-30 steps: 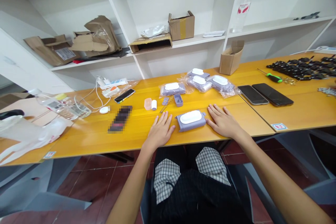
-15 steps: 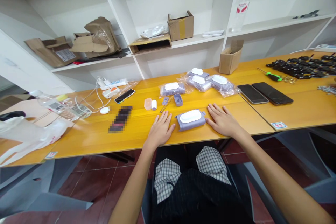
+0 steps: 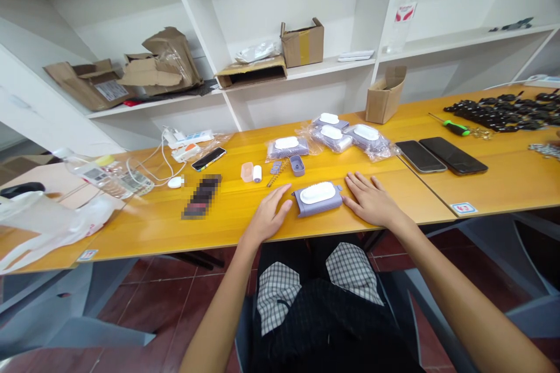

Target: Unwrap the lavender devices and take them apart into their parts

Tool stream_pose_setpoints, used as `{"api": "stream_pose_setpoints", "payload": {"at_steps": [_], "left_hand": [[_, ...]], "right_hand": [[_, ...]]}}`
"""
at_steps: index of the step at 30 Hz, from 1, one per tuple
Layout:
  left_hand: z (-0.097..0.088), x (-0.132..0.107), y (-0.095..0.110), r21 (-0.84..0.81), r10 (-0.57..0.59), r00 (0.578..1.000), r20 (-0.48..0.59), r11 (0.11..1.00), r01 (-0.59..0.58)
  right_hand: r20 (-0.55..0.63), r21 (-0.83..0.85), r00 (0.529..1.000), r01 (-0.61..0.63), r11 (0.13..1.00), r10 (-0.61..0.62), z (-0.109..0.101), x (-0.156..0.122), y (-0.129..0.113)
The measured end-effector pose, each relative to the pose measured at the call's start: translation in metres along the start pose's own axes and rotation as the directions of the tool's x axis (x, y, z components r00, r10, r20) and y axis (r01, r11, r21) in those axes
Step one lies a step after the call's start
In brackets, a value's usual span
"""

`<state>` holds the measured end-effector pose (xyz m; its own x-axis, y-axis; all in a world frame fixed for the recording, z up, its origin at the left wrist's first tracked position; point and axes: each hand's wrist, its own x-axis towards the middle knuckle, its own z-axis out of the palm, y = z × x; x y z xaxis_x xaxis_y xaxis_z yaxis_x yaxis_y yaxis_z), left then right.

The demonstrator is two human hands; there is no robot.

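A purple plastic device with a white oval bristled top [image 3: 318, 199] lies on the table between my hands. My left hand [image 3: 268, 214] rests at its left side, fingers extended and thumb apart, holding nothing. To its right, my right hand [image 3: 370, 200] lies flat with spread fingers, the thumb close to the device's right end. Beyond my left hand are a small purple cup [image 3: 297, 166], a metal spring [image 3: 277, 175], small purple pieces [image 3: 275, 167], a white roller [image 3: 257, 173] and a translucent pinkish cap [image 3: 247, 172].
Several similar devices in clear plastic bags [image 3: 331, 133] lie farther back. Two dark phones [image 3: 452, 155] and a green-handled screwdriver [image 3: 455, 127] are on the right. A power strip [image 3: 190, 139], another phone [image 3: 209, 159] and a plastic bottle [image 3: 100, 175] sit left. Shelves hold cardboard boxes [image 3: 302, 44].
My left hand has turned from lying flat with spread fingers to a more sideways pose, its fingers closer together and pointing toward the device. My right hand stays in place.
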<state>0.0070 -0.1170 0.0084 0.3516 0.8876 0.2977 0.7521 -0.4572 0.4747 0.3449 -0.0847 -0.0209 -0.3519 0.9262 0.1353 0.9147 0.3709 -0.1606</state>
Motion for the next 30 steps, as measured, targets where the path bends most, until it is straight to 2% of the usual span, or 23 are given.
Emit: {"api": "stream_pose_setpoints", "payload": {"at_steps": [6, 12, 18, 21, 24, 27, 30], "left_hand": [[0.002, -0.002, 0.012, -0.031, -0.013, 0.996, 0.085, 0.999, 0.016], [0.007, 0.001, 0.019, 0.016, -0.038, 0.994, 0.104, 0.999, 0.037], [0.011, 0.003, 0.020, 0.078, -0.016, 0.994, 0.104, 0.997, 0.008], [0.012, 0.005, 0.020, 0.077, -0.033, 0.996, 0.083, 0.997, 0.027], [0.012, 0.006, 0.019, 0.058, -0.029, 0.996, 0.083, 0.998, 0.024], [0.010, 0.006, 0.019, 0.044, -0.016, 0.996, 0.085, 0.999, 0.012], [0.010, 0.006, 0.019, 0.043, 0.004, 0.996, 0.085, 0.999, -0.008]], "right_hand": [[-0.003, -0.002, 1.000, -0.007, 1.000, 0.007, -0.001, 0.000, -0.001], [-0.008, 0.000, 1.000, 0.000, 1.000, 0.000, 0.001, 0.000, 0.001], [-0.023, 0.047, 0.999, 0.046, 0.998, -0.045, -0.003, -0.003, 0.003], [-0.035, 0.144, 0.998, 0.062, 0.988, -0.058, -0.006, -0.005, 0.004], [-0.080, 0.314, 0.995, 0.089, 0.945, -0.067, -0.009, -0.006, -0.002], [-0.158, 0.512, 0.985, 0.143, 0.847, -0.071, -0.010, -0.006, -0.019], [-0.233, 0.601, 0.972, 0.168, 0.781, -0.030, -0.009, -0.006, -0.044]]}}
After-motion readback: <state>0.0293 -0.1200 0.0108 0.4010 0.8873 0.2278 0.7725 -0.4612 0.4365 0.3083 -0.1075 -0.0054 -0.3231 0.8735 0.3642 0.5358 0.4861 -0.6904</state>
